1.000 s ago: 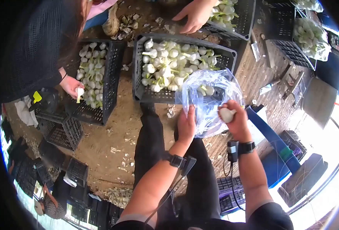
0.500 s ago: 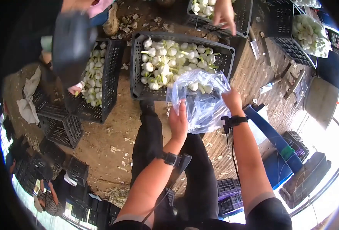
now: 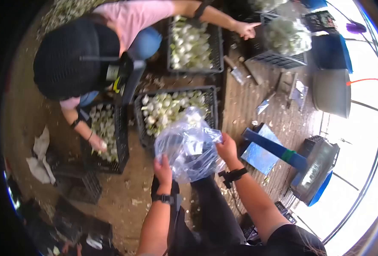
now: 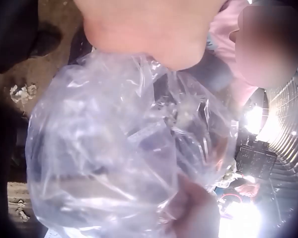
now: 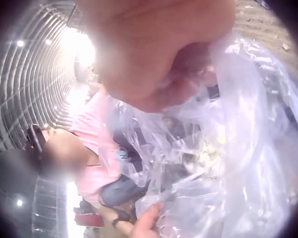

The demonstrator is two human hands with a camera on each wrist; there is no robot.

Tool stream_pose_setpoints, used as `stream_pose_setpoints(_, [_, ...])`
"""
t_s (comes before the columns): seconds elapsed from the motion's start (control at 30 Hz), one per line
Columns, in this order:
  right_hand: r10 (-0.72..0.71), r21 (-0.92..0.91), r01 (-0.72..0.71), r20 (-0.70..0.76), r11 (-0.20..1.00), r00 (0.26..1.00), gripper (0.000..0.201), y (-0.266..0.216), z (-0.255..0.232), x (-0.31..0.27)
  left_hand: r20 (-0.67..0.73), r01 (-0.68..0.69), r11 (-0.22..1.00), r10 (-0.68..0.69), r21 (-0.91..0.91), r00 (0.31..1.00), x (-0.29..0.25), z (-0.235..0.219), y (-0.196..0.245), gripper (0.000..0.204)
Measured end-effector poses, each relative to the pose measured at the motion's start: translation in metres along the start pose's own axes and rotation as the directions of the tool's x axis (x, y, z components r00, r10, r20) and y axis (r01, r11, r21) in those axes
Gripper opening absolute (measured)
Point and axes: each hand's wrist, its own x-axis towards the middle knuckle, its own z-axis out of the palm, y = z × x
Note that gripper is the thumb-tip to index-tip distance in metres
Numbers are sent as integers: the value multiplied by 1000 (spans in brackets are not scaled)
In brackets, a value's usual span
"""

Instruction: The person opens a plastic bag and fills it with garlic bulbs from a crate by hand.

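Observation:
A clear plastic bag [image 3: 189, 149] is spread between my two hands above the near edge of a black crate of garlic bulbs. On the bag's lower left side, my left hand [image 3: 163, 170] holds the film, thumb pointing up. My right hand [image 3: 227, 150] pinches a gathered bit of the film at the right side. Wrinkled plastic [image 4: 104, 148] fills much of the left wrist view below the left hand [image 4: 144, 29]. In the right wrist view, curled fingers of the right hand [image 5: 159, 54] grip the film. Glare obscures the bag's contents.
Garlic fills the middle crate [image 3: 213, 106], a left crate [image 3: 123, 145] and a back crate [image 3: 216, 47]. Another person in a pink shirt [image 3: 142, 13] reaches across the back. Knives [image 3: 263, 106] lie on boards at right, near a blue beam [image 3: 270, 145].
The garlic bulb in my right hand a second ago is gone from it, and that hand now grips the bag. The head view has shifted; the other person leans in, arm stretched rightward.

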Motion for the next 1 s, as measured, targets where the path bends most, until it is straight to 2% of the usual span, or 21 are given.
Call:
stream_pose_setpoints(0.07, [157, 186, -165, 56, 968, 986, 22, -11, -8, 4, 26, -19, 1000, 19, -7, 999, 0, -9, 32, 34])
stream_pose_setpoints(0.13, [130, 133, -134, 39, 982, 991, 23, -28, -20, 2, 62, -26, 996, 31, -91, 998, 3, -14, 46, 32])
stream_pose_setpoints(0.2, [120, 178, -123, 29, 976, 992, 23, -42, -26, -1, 61, -56, 992, 63, -111, 996, 5, -18, 66, 32])
stream_pose_setpoints(0.23, [120, 116, -124, 47, 985, 992, 24, -46, -32, -4, 63, -62, 993, 68, -99, 996, 5, -20, 74, 31])
stream_pose_setpoints(0.33, [209, 214, -237, 143, 948, 967, 23, -70, -50, -9, 76, -71, 995, 76, -64, 994, 1, -26, 103, 29])
stream_pose_setpoints(0.4, [237, 231, -266, 146, 936, 961, 21, -81, -58, -11, 92, -70, 997, 72, -30, 993, -2, -30, 119, 29])
stream_pose_setpoints(0.5, [244, 303, -276, 141, 912, 960, 21, -89, -64, -12, 90, -153, 986, 158, -62, 983, -3, -32, 137, 31])
stream_pose_setpoints(0.57, [231, 359, -271, 150, 893, 961, 20, -75, -52, -8, 84, -122, 983, 111, 137, 990, 2, -29, 147, 34])
stream_pose_setpoints(0.6, [227, 335, -261, 138, 905, 964, 19, -72, -47, -6, 74, -92, 965, 76, 245, 994, 6, -33, 148, 35])
stream_pose_setpoints(0.67, [254, 391, -299, 163, 870, 953, 17, -84, -47, -4, 103, -135, 962, 113, 239, 988, 28, -31, 117, 39])
stream_pose_setpoints(0.7, [248, 445, -300, 173, 844, 953, 17, -84, -35, -4, 87, -149, 952, 130, 268, 988, 30, -29, 122, 39])
stream_pose_setpoints(0.73, [213, 437, -288, 213, 852, 954, 19, -83, -22, -12, 87, -91, 967, 72, 237, 994, 30, -30, 126, 39])
stream_pose_setpoints(0.8, [136, 423, -252, 284, 870, 949, 22, -126, -17, -34, 93, 22, 986, -38, 165, 995, 31, -30, 128, 39])
stream_pose_setpoints(0.83, [57, 501, -270, 399, 822, 915, 23, -148, -28, -44, 58, -51, 995, 46, 91, 997, 31, -30, 120, 39])
stream_pose_setpoints(0.87, [-32, 570, -299, 498, 766, 867, 23, -167, -40, -52, 45, -67, 988, 62, 139, 997, 30, -35, 109, 38])
stream_pose_setpoints(0.9, [28, 558, -385, 543, 735, 839, 23, -172, -50, -50, 39, -91, 980, 85, 178, 996, 30, -42, 97, 38])
stream_pose_setpoints(0.93, [106, 541, -365, 450, 757, 887, 23, -158, -49, -43, 37, -126, 972, 121, 197, 992, 34, -42, 90, 37])
stream_pose_setpoints(1.0, [233, 508, -308, 208, 804, 950, 23, -108, -39, -20, 85, -62, 992, 53, 109, 995, 34, -46, 75, 33])
